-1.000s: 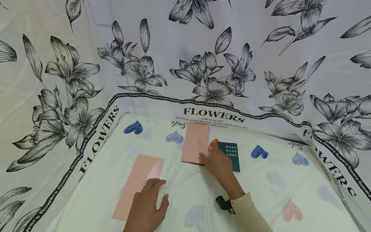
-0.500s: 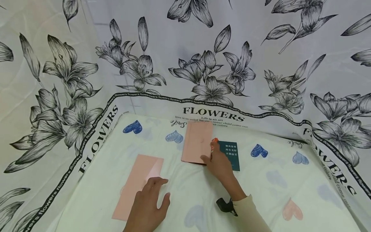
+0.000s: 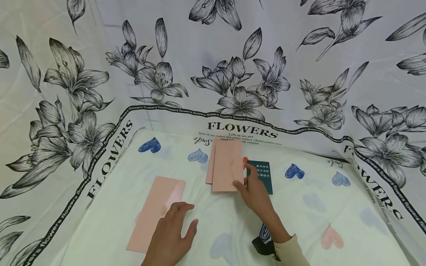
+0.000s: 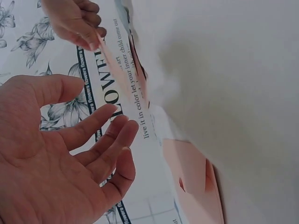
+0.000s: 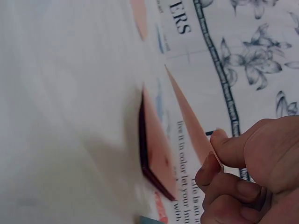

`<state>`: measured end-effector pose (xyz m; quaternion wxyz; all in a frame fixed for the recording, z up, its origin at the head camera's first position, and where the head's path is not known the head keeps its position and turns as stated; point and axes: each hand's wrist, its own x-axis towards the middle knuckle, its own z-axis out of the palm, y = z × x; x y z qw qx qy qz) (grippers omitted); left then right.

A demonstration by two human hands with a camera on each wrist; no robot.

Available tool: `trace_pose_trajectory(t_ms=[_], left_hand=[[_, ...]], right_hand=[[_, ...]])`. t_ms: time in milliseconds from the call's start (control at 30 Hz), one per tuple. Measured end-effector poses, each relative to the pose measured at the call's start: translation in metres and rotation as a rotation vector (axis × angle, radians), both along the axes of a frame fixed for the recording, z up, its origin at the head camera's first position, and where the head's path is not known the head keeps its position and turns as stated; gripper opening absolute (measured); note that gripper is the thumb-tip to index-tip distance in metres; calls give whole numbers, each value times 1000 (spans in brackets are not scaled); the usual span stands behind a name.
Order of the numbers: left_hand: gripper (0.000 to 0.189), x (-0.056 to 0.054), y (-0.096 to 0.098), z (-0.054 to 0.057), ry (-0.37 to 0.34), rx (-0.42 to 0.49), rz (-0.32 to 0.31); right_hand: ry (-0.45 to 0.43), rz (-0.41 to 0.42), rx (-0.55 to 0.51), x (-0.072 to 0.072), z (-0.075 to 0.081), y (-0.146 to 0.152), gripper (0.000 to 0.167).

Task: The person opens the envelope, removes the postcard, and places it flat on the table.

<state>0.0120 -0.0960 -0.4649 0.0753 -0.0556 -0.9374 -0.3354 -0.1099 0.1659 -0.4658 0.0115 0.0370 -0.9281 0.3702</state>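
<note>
My right hand pinches a pink envelope at its right edge, thumb on top. In the right wrist view this envelope is raised at an angle, apart from a pink pile with a dark edge. The pile's left side shows beneath it in the head view. My left hand holds nothing, its fingers loosely bent and thumb spread. It overlaps the lower part of another pink envelope on the left, whose flap stands unfolded in the left wrist view.
A dark green card with white characters lies right of the pile, partly behind my right hand. A small orange-red thing shows beside it. The pale heart-print cloth meets a flower-print curtain at the back and sides.
The top pink envelope has come off the pile in my right hand, shifting right and slightly toward me. The left hand has hardly moved. The head view has turned slightly.
</note>
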Motion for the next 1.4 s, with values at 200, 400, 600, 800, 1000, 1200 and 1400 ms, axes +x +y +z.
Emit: trace_pose_trajectory(t_ms=[200,400,600,800,1000,1200,1400], left_hand=[[43,-2,1,2,-73,46,-5],[54,-3,5,7,-112,121,-12],[54,-4,11,12,-192,183,-43],[40,-4,16,17,-222,310,-119],[27,-5,18,23,-236,430,-148],[28,-8,17,29,-252,659,-175],[38,-8,18,32,-304,800,-187]], right_hand=[[7,3,-35,29,25,1,80],[45,40,-86,64,44,-1,76],[51,35,-113,96,57,-7,73],[41,55,-132,115,60,-10,74],[13,102,-166,128,60,-13,76],[-39,161,-195,136,60,-16,74],[-121,150,-143,140,61,-17,79]])
